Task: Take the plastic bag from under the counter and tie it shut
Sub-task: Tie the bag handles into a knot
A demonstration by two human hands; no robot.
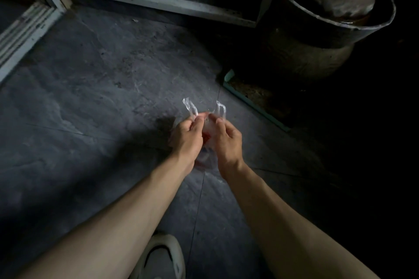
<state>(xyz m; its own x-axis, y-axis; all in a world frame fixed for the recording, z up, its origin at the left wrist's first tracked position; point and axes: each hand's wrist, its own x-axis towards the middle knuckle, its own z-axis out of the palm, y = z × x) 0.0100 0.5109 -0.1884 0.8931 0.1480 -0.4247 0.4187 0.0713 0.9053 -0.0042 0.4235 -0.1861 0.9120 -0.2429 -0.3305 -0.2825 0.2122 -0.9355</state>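
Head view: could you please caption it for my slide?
Both hands, left hand and right hand, pinch the clear plastic bag's handles.

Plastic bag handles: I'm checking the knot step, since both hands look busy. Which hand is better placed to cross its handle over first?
Neither clearly. The left hand and right hand each pinch one handle of the plastic bag, level and close together; either could lead.

Beyond the grip stands a white wooden shelf frame [158, 2], a dark round metal bucket [335, 27] to its right (contents unclear), over grey stone floor tiles [90, 97].
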